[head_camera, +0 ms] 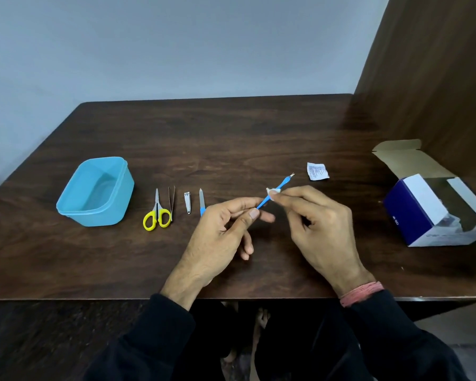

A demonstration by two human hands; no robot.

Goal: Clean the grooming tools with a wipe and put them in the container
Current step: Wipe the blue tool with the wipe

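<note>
My left hand (226, 232) pinches the lower end of a blue-handled cuticle tool (282, 182), which slants up to the right above the table. My right hand (316, 226) pinches a small white wipe (273, 191) around the tool's middle. On the table to the left lie yellow-handled scissors (157, 213), tweezers (171, 202), a small nail clipper (187, 202) and a blue-handled nail file (201, 200). An open light-blue container (66, 204) stands further left with nothing visible inside.
A torn white wipe sachet (317, 171) lies behind my right hand. An opened blue and white cardboard box (423, 207) sits at the right edge, beside a brown wall panel. The dark wooden table (231, 138) ends just below my wrists.
</note>
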